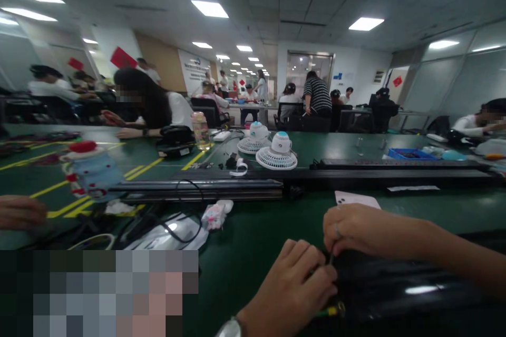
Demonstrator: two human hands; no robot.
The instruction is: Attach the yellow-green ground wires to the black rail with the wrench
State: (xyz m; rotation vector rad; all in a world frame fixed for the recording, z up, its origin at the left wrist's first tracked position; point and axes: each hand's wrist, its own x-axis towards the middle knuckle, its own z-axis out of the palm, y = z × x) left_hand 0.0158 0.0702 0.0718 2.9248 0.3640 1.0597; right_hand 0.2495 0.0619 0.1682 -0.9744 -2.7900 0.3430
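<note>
My left hand [292,287], with a watch at its wrist, is closed at the lower middle, fingers curled. A green-and-yellow wire [326,312] with a ring terminal [340,308] pokes out from beneath its fingers. My right hand [356,226], wearing a ring, reaches in from the right and pinches a thin greyish piece [331,259] whose kind I cannot make out. The fingertips of both hands nearly meet around it. Under my right arm lies a shiny black surface [411,289]. A pale pink phone [356,199] rests just behind my right hand.
Black and metal rails [221,187] cross the green table [245,247]. Beyond them stand two white fans [276,152] and a blue tray [411,154]. At left are a blurred light-blue cup [93,171], cables, a plastic bag [169,234] and another person's hand [21,213].
</note>
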